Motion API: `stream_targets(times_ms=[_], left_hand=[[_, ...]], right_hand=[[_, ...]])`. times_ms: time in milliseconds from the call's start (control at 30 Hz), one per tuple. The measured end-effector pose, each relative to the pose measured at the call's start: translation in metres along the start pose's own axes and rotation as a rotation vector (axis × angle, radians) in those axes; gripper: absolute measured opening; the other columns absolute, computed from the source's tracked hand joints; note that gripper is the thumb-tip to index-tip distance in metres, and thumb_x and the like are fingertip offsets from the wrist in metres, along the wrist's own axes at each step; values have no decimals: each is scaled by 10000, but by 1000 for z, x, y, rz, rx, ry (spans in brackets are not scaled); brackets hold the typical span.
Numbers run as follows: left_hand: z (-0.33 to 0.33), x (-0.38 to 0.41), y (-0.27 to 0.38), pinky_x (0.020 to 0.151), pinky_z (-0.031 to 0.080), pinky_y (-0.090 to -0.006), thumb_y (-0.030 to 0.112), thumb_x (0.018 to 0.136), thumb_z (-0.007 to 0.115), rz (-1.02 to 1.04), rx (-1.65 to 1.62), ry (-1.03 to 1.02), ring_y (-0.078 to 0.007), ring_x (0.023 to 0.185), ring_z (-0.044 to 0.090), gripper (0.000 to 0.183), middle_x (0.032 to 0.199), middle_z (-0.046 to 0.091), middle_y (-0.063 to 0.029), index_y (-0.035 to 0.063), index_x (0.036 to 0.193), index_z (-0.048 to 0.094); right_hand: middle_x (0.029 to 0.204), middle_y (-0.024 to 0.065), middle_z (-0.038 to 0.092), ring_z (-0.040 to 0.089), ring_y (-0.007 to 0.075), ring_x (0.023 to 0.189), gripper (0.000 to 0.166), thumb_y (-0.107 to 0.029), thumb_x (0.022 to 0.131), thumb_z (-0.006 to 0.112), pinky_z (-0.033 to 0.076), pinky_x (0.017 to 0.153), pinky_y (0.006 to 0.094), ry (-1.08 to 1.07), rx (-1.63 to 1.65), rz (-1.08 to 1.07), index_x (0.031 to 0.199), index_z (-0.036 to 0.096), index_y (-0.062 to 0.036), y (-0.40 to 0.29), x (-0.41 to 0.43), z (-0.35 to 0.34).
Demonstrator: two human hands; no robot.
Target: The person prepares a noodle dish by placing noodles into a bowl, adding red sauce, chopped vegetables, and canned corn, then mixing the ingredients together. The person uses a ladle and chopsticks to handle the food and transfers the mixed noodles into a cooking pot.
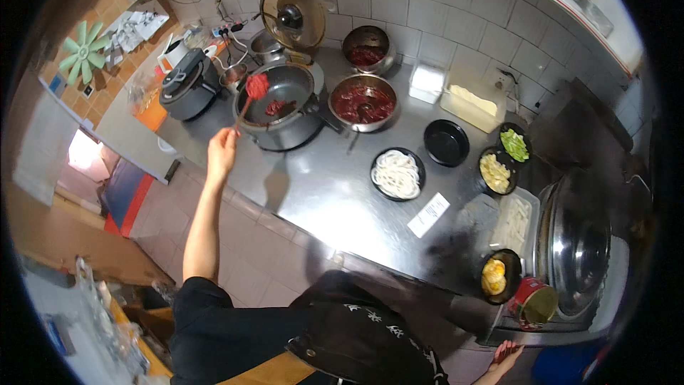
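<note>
My left hand (pixel 222 154) grips the thin handle of a spoon or ladle (pixel 245 109), and red paste (pixel 257 86) covers its head. The loaded end is over the left part of a dark electric cooking pot (pixel 283 131), in which a clump of red paste (pixel 277 109) lies. To the pot's right is a steel bowl of dark red sauce (pixel 363 104). Down at the lower right, my right hand (pixel 504 359) has its fingers extended with nothing in them, by the stove's front edge. A red can (pixel 531 305) stands just above it.
A glass lid (pixel 293 15) stands upright behind the pot; a grey cooker (pixel 187 85) is at left. Bowls of white noodles (pixel 396 174), yellow pieces (pixel 494 173), chopped greens (pixel 514 144) and fried egg (pixel 494 277) line the steel counter. A large lidded pot (pixel 580 246) sits far right.
</note>
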State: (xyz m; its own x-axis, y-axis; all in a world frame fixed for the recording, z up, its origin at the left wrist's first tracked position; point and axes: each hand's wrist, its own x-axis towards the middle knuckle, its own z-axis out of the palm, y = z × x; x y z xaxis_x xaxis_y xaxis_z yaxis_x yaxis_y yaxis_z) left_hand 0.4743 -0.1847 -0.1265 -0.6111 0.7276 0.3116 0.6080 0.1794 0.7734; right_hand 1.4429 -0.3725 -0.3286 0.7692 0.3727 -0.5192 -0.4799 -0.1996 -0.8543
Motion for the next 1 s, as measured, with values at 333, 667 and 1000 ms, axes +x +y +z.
stream_targets(times_ms=[333,667,1000], left_hand=[[18,55,-73,528,472,-418,161,974,605,424,393,72,-381,607,627,119,697,623,-191,55,924,623],[13,68,-92,503,450,-418,134,972,602,457,349,43,-386,581,606,123,653,595,-186,44,889,607],[2,67,-77,517,434,-333,179,996,596,263,90,66,-192,504,527,164,609,544,-132,29,977,659]], right_hand=[[982,132,638,581,304,791,345,-361,1009,541,573,729,441,139,143,179,1070,606,-28,136,-158,-19],[866,20,648,623,182,725,423,-481,1027,446,535,620,303,158,-8,210,976,612,-95,149,-204,75],[847,31,669,638,187,743,376,-424,1032,451,514,601,310,-94,-67,232,944,635,-109,170,-182,97]])
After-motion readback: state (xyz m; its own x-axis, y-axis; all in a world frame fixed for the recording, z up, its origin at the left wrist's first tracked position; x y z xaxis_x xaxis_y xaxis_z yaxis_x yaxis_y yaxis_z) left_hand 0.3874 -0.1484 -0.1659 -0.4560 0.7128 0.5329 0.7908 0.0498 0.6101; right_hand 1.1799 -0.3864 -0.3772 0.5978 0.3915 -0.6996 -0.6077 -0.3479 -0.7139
